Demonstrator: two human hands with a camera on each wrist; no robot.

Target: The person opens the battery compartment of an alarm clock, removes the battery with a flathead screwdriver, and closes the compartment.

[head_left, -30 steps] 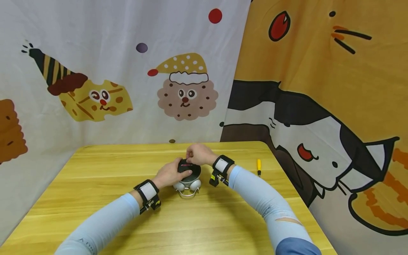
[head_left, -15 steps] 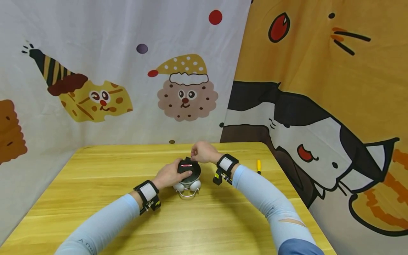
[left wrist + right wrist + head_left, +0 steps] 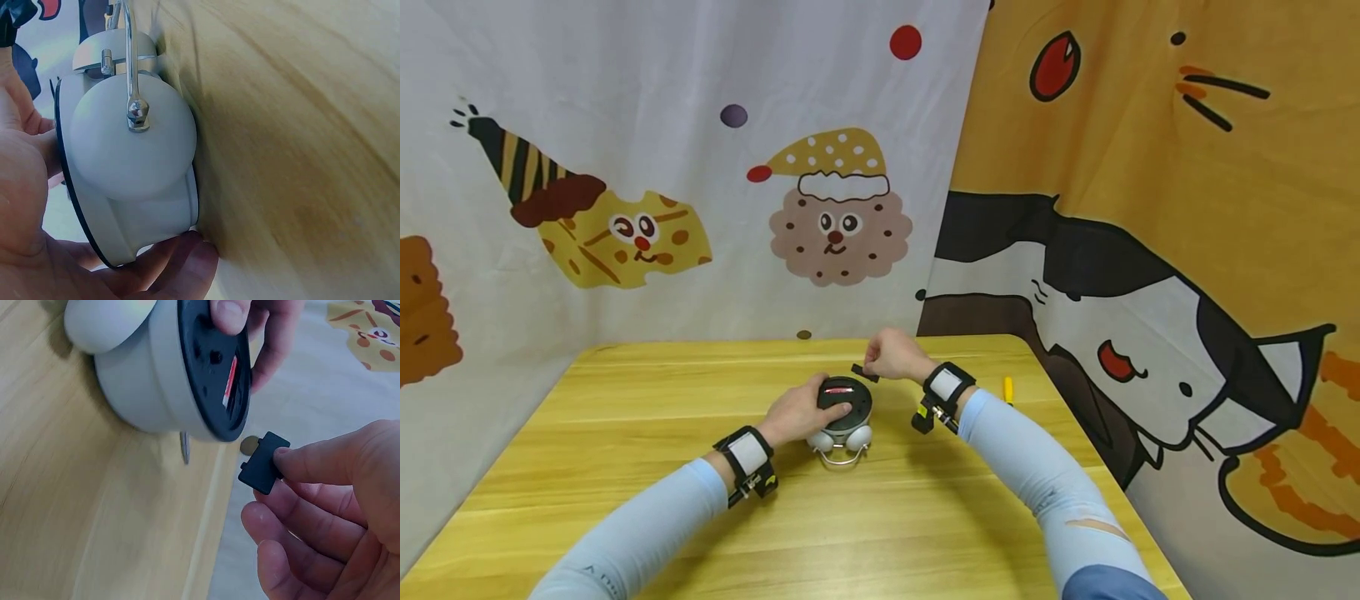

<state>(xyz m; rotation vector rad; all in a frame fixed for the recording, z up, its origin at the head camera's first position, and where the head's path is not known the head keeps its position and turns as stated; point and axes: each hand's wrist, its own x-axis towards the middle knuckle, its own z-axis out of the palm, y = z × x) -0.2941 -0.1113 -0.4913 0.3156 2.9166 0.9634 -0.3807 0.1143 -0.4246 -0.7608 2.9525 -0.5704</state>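
A white twin-bell alarm clock (image 3: 842, 421) lies face down on the table, its black back up and its bells and wire handle toward me. My left hand (image 3: 797, 411) grips the clock from the left, thumb across the back and fingers curled around the side, as the left wrist view shows with the white bell (image 3: 134, 156). In the right wrist view a red battery (image 3: 230, 380) shows in the uncovered compartment. My right hand (image 3: 897, 354) pinches a small black battery cover (image 3: 265, 462) between thumb and fingers, just beyond the clock's right side and apart from it.
A screwdriver (image 3: 1009, 391) with a yellow handle lies on the table's right side. The wooden table (image 3: 700, 392) ends at a printed curtain (image 3: 662, 317) behind it. One thin metal leg (image 3: 185, 447) sticks out of the clock in the right wrist view.
My right hand has lifted the battery cover off the clock's back and moved right and away with it, baring the compartment. The left hand and the clock have stayed in place.
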